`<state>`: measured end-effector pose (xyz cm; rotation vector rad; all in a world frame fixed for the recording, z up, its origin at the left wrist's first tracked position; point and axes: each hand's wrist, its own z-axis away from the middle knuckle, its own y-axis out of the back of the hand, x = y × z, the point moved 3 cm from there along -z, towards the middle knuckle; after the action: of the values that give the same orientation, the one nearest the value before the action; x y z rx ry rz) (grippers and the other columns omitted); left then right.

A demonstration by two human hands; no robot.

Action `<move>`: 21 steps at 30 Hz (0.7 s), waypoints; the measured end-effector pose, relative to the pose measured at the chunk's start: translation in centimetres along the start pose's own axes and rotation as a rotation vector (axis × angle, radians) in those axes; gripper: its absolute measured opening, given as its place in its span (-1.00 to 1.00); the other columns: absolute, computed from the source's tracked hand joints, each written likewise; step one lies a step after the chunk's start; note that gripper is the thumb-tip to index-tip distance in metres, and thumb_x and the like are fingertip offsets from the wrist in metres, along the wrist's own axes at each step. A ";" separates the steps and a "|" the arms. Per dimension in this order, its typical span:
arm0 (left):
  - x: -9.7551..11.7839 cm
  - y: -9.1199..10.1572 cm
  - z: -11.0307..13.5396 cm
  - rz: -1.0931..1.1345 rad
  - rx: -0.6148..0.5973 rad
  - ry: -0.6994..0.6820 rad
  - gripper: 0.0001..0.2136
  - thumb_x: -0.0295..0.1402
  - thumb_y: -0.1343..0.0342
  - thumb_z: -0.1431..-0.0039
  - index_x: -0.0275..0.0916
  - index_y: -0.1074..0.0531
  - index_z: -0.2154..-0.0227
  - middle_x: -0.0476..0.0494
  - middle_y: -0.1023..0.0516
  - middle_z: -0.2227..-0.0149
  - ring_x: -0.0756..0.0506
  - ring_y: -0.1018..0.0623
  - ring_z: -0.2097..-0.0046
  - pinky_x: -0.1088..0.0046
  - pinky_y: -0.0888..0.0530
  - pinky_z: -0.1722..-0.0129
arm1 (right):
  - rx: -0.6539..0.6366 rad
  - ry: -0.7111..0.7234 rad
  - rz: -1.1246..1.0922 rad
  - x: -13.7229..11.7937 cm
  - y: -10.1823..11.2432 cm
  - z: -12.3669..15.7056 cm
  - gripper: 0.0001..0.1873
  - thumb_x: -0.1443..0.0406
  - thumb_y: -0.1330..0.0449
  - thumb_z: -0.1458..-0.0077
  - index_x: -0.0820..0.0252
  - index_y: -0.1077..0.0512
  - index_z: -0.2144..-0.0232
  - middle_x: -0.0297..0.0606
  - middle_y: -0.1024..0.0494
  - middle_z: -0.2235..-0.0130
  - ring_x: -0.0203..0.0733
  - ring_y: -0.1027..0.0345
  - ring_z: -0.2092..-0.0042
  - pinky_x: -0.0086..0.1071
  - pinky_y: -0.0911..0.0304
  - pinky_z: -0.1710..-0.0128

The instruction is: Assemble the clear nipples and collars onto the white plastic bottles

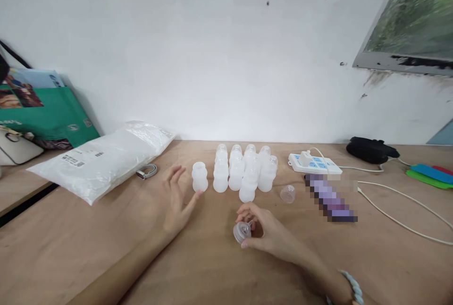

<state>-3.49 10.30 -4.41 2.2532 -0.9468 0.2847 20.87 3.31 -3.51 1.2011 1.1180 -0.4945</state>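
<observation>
My right hand (264, 232) rests on the wooden table (106, 248) with its fingers curled round a small clear plastic cap (242, 232). My left hand (179, 201) is open, fingers spread, its fingertips close to a lone white plastic bottle (200, 177) that has no cap. Right of that bottle stands a cluster of several white bottles with clear caps (246, 170). One more loose clear cap (288, 193) lies on the table to the right of the cluster.
A white plastic bag (102, 158) and a metal ring (146, 171) lie at the left. A power strip (313, 163) with white cables, a black object (370, 150) and a blurred purple item (331, 197) sit right. A green bag (46, 116) leans on the wall.
</observation>
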 end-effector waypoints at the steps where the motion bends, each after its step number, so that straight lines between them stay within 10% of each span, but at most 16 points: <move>1: 1.1 0.2 0.4 0.039 -0.020 -0.108 -0.47 -0.16 -0.05 -0.28 -0.06 0.01 -0.22 -0.26 -0.19 -0.14 -0.30 -0.26 -0.22 0.03 -0.27 -0.19 | 0.013 -0.007 -0.006 0.1 -0.3 -0.1 -0.50 0.47 -0.36 0.17 0.13 -0.32 0.16 -0.34 -0.52 0.21 -0.23 -0.38 0.21 -0.38 -0.26 0.22; 8: 6.3 -1.8 2.5 0.306 -0.835 -0.305 -0.46 -0.03 -0.18 -0.17 -0.19 -0.21 -0.10 -0.25 -0.34 -0.06 -0.25 -0.39 -0.04 0.18 -0.38 -0.05 | 0.043 0.100 0.075 0.5 -1.3 -0.3 -0.59 0.35 -0.51 0.26 0.18 -0.39 0.37 -0.36 -0.44 0.27 -0.20 -0.31 0.22 -0.36 -0.23 0.23; 14: 7.0 -2.5 2.9 0.293 -0.948 -0.167 -0.48 -0.02 -0.30 -0.01 -0.23 -0.31 0.08 -0.22 -0.35 0.00 -0.25 -0.36 0.03 0.15 -0.34 0.02 | 0.046 0.199 0.149 0.0 -1.3 0.2 -0.94 0.37 -0.29 -0.08 0.19 -0.45 0.38 -0.29 -0.40 0.22 -0.23 -0.32 0.22 -0.35 -0.26 0.20; 21: 7.7 -3.2 3.9 0.223 -0.989 -0.133 -0.60 -0.04 -0.31 -0.03 -0.25 -0.38 0.27 -0.14 -0.40 0.14 -0.21 -0.36 0.10 0.22 -0.30 0.09 | 0.074 0.241 0.301 -0.3 -1.9 0.5 -0.92 0.41 -0.23 -0.10 0.16 -0.42 0.33 -0.29 -0.43 0.26 -0.18 -0.33 0.22 -0.32 -0.26 0.20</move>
<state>4.04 5.19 -5.63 1.2708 -1.0870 -0.2165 19.44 2.13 -4.22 1.4945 1.1019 -0.1639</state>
